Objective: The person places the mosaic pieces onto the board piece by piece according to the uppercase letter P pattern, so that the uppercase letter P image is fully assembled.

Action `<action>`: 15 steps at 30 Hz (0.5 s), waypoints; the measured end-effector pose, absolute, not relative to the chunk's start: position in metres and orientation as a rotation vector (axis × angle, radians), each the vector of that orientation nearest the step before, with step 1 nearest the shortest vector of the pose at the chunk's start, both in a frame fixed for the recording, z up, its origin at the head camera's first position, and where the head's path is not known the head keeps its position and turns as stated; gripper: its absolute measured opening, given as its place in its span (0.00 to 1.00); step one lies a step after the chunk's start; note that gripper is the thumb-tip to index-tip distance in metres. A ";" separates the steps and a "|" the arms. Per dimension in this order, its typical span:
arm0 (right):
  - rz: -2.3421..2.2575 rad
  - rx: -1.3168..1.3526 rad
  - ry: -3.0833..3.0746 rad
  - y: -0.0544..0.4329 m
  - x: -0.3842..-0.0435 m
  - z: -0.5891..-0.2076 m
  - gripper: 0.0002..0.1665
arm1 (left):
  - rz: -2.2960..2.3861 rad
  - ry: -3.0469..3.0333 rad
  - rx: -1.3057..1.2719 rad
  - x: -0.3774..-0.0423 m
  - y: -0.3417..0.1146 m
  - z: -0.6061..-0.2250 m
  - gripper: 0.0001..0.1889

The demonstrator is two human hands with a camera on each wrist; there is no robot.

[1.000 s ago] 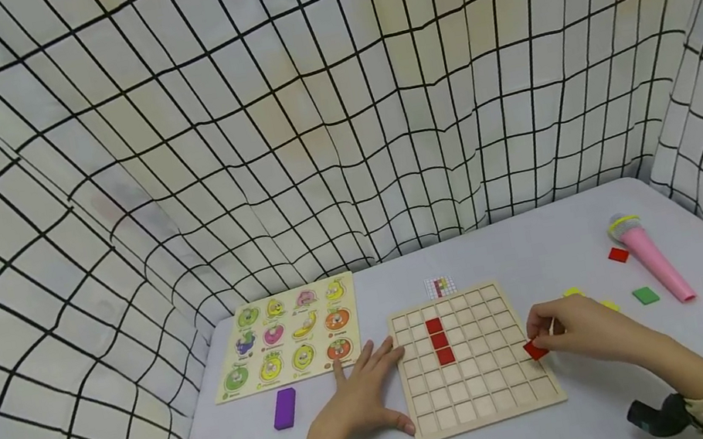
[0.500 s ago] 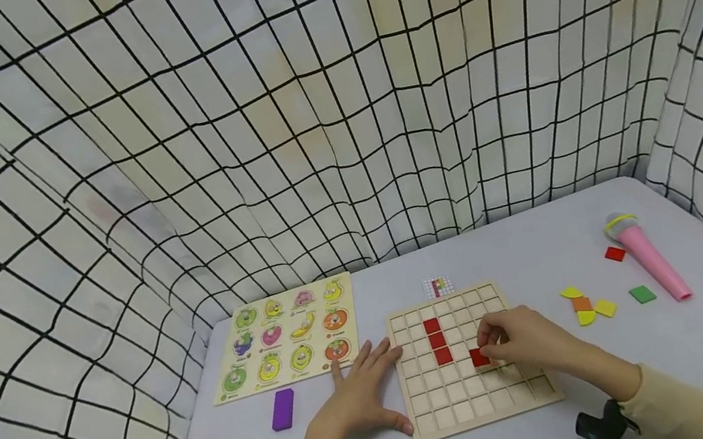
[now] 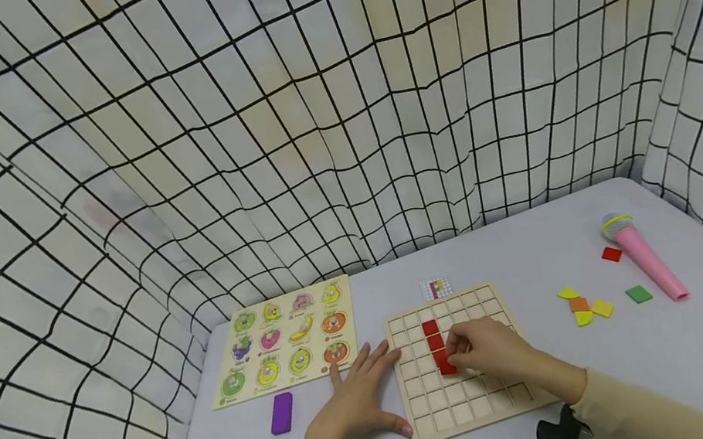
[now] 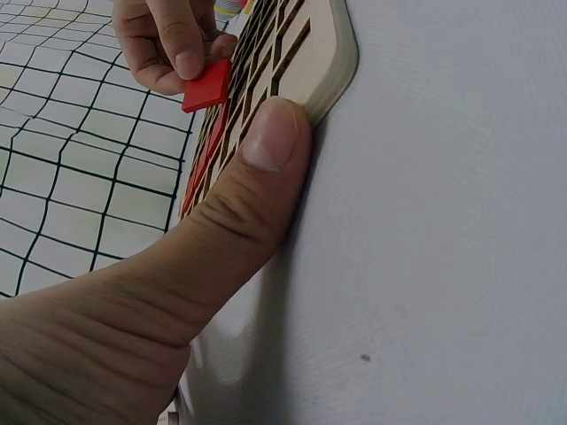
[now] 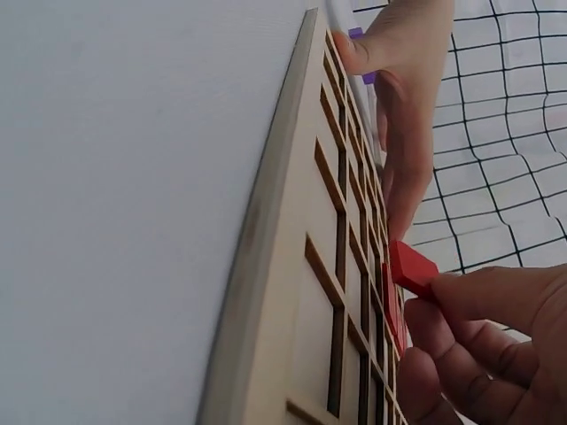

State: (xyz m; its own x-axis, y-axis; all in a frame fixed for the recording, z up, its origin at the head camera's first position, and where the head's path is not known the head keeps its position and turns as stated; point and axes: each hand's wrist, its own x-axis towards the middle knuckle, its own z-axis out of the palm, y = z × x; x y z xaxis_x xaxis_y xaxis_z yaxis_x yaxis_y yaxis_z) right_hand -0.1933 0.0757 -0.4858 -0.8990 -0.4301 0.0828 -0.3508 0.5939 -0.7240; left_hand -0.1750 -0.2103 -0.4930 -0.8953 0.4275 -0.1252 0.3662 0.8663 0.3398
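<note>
A wooden grid board (image 3: pixel 460 416) lies in the middle of the table, with a column of red square tiles (image 3: pixel 430 328) in its cells. My right hand (image 3: pixel 490 348) is over the board and pinches another red square tile (image 5: pixel 412 267) between thumb and fingers, at the near end of that column. The held tile is tilted just above the cells in the left wrist view. My left hand (image 3: pixel 358 399) is spread flat at the board's left side, its thumb (image 4: pixel 270 142) and fingertips against the edge.
A fruit picture board (image 3: pixel 284 341) and a purple block (image 3: pixel 282 413) lie left. Behind the grid board is a small pattern card (image 3: pixel 437 288). To the right are yellow pieces (image 3: pixel 602 309), an orange square (image 3: pixel 578 304), a green tile (image 3: pixel 638 293), a red tile (image 3: pixel 611 254) and a pink microphone (image 3: pixel 648 261).
My right hand has carried the red tile leftward from the board's right edge to the near end of the red column. My left hand has stayed at the board's left side.
</note>
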 end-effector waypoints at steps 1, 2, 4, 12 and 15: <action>-1.192 -0.643 2.723 0.074 -0.193 -0.486 0.06 | 0.461 2.844 0.613 -0.175 -0.210 -0.493 0.66; -1.185 -0.623 2.733 0.073 -0.193 -0.486 0.07 | 0.460 2.845 0.615 -0.174 -0.210 -0.492 0.66; -1.181 -0.595 2.740 0.071 -0.194 -0.486 0.07 | 0.461 2.846 0.616 -0.174 -0.210 -0.491 0.65; -1.039 -0.643 2.827 0.065 -0.197 -0.494 0.10 | 0.485 2.834 0.618 -0.173 -0.208 -0.488 0.65; -0.981 -0.723 2.849 0.063 -0.198 -0.496 0.11 | 0.485 2.832 0.615 -0.172 -0.208 -0.488 0.65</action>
